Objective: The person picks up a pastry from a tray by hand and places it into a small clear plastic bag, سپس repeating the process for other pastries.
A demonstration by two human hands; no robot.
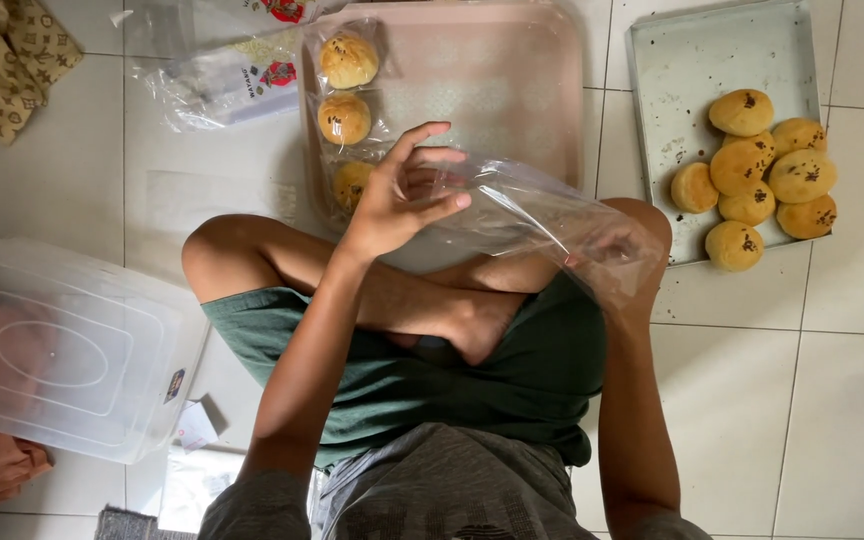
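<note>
White tiled floor (752, 400): pink tray (512, 90), metal baking tray (692, 60), clear lidded box (62, 350).

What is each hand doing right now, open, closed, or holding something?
Left hand: pinching the edge of the clear plastic bag.
Right hand: inside the same bag, blurred by plastic; grip cannot be told.

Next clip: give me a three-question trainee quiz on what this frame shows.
1. True or false: the left hand pinches the mouth of the clear plastic bag.
2. Where do the unwrapped buns lie? A) pink tray B) metal baking tray C) clear plastic container
3. Fill in: the bagged buns lie along the ___ edge of the pink tray as pictured.

Key: 1 true; 2 B, the metal baking tray; 3 left. The right hand shows only blurred through the bag.
</note>
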